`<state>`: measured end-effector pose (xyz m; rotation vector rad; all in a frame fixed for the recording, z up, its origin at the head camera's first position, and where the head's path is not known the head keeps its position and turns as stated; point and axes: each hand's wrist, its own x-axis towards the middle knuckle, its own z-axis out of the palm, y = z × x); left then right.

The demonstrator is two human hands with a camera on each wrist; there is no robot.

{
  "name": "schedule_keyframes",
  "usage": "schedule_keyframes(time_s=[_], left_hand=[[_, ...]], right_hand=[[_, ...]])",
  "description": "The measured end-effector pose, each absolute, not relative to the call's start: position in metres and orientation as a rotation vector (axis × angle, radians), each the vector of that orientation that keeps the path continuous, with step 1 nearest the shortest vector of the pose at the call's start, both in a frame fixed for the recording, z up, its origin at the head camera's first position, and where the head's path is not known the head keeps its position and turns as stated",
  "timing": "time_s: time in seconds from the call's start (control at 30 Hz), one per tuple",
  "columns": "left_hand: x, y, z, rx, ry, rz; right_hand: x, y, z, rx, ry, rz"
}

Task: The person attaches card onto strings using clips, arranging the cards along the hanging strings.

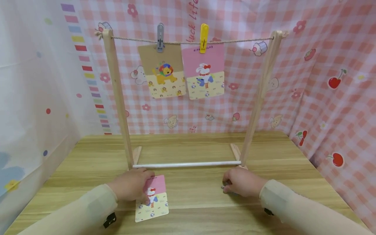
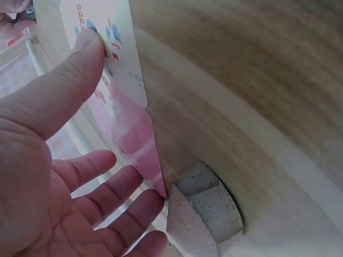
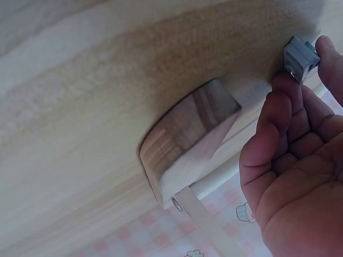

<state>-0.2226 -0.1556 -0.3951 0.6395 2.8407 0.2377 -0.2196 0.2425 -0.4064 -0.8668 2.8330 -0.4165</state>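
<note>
A pink-checked cloth [image 1: 182,19] hangs behind a wood-grain surface [image 1: 194,209], where a wooden frame [image 1: 117,88] stands upright, twine [image 1: 235,41] strung between its post tops and a white rod [image 1: 188,164] joining its feet. At the near side of the frame, two bare hands work well apart: the left hand [image 1: 132,186], at left, has its fingers loosely spread and its thumb laid on a rabbit card, while the right hand [image 1: 245,182], at right, pinches a small pin between thumb and fingertips. Two cards hang side by side from the twine, a lion card [image 1: 164,85] at left and a pink-topped card [image 1: 205,91] at right, held by a grey clothespin [image 1: 160,36] and a yellow clothespin [image 1: 204,34] respectively. The rabbit card [image 1: 158,187] is at the near left, printed side up, just beyond the rod's left end. Smallest of all is the pinched grey pin [image 3: 300,58], low over the surface near the frame's right foot. The step in hand appears to be gathering a third card and its pin; the next move would likely call for a firm grip on the card's edge, then raising both to the free twine at right
</note>
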Motion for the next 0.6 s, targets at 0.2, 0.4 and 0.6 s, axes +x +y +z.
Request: schedule_keyframes(time_s=[0.2, 0.4, 0.6], left_hand=[[-0.2255, -0.1552, -0.3938, 0.636, 2.824, 0.315], [-0.2276, -0.156, -0.3953, 0.636, 2.825, 0.318], [-0.23, -0.1555, -0.3969, 0.595, 2.826, 0.333]], right_hand=[[-0.2203, 0.2424, -0.4057, -0.868, 2.837, -0.407], [-0.2206, 0.2419, -0.4051, -0.864, 2.838, -0.393], [-0.2203, 0.242, -0.4058, -0.846, 2.841, -0.386]])
